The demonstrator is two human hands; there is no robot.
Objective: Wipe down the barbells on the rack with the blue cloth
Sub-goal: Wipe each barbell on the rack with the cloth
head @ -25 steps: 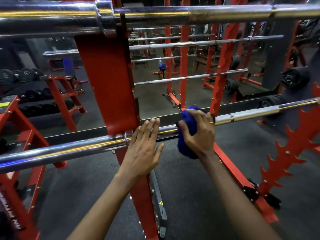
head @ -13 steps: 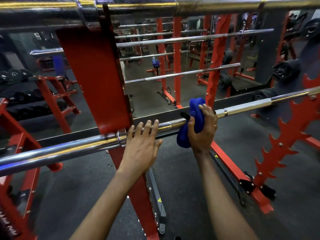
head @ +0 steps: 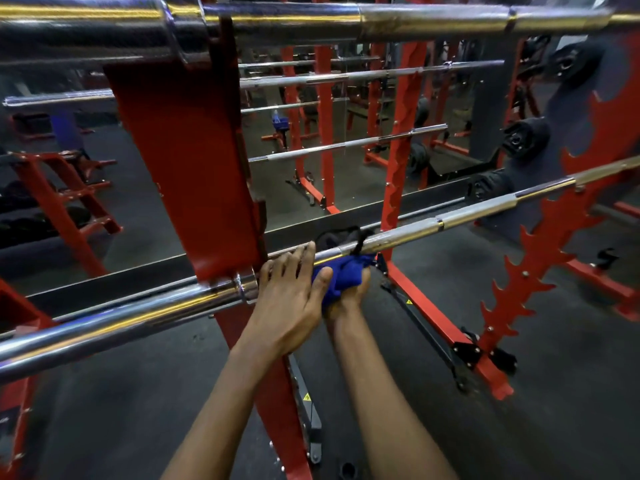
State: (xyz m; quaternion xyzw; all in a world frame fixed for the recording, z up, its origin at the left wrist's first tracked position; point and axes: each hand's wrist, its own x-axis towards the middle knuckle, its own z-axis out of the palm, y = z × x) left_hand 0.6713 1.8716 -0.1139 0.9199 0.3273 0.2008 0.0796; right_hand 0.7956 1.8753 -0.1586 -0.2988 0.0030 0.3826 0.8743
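A chrome barbell (head: 460, 220) lies across the red rack (head: 194, 168) at waist height, running from lower left to upper right. My left hand (head: 287, 299) rests on it with straight fingers, just right of the rack upright and the bar's collar. Close beside it, my right hand (head: 346, 303) grips the bunched blue cloth (head: 341, 275) and holds it against the underside of the bar. My left hand partly hides the right one. A second, thicker barbell (head: 415, 19) lies across the top of the view.
A mirror wall behind the rack reflects more red racks and bars. A red saw-tooth rack upright (head: 526, 268) stands at the right, with black weight plates (head: 526, 138) on pegs behind it. Dumbbell racks (head: 62, 202) stand at the left. The floor is dark rubber.
My right hand has slid the blue cloth leftward along the bar and under it, ending right beside my left hand. The left hand has stayed on the bar near the collar.
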